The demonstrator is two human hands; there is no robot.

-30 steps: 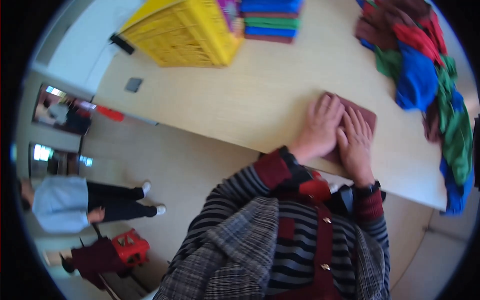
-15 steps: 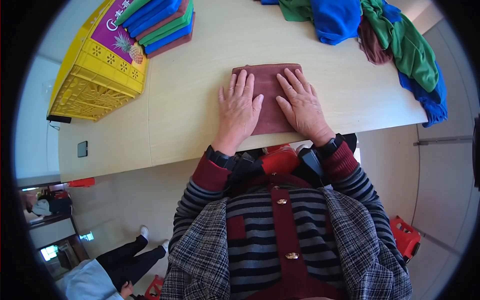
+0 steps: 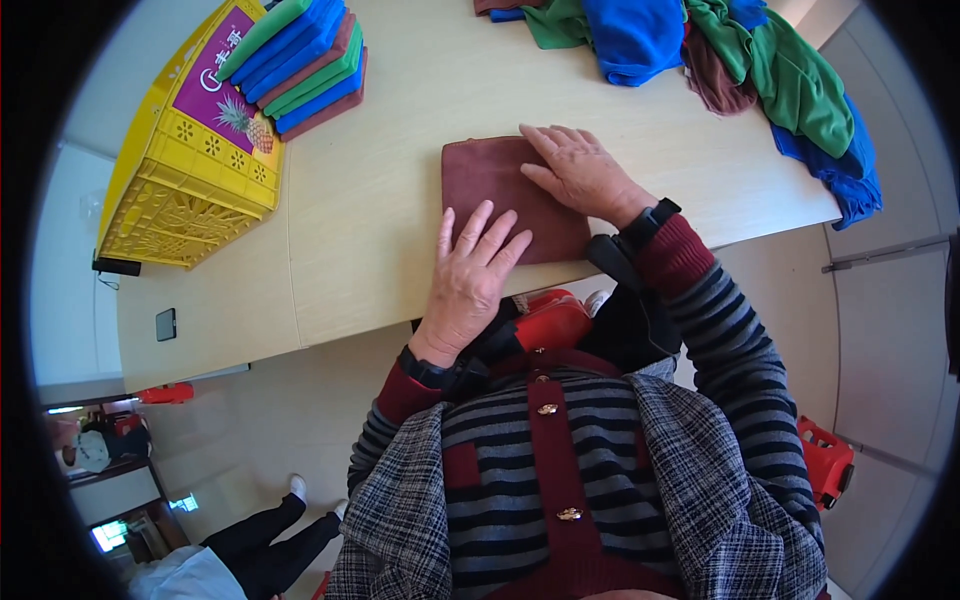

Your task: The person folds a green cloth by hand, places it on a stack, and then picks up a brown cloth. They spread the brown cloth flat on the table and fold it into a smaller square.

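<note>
A folded maroon cloth lies flat near the front edge of the pale wooden table. My left hand rests palm down with its spread fingertips on the cloth's near left part. Flat on the cloth's right side lies my right hand, fingers together and pointing left. Neither hand grips anything.
A yellow plastic crate stands at the table's left, with a stack of folded blue, green and maroon cloths on it. A heap of loose blue, green and maroon cloths lies at the far right. A small dark phone lies at the left. Another person stands lower left.
My left hand has slid back toward the cloth's near edge and spread its fingers. My right hand has moved up onto the cloth's far right part. The view has shifted.
</note>
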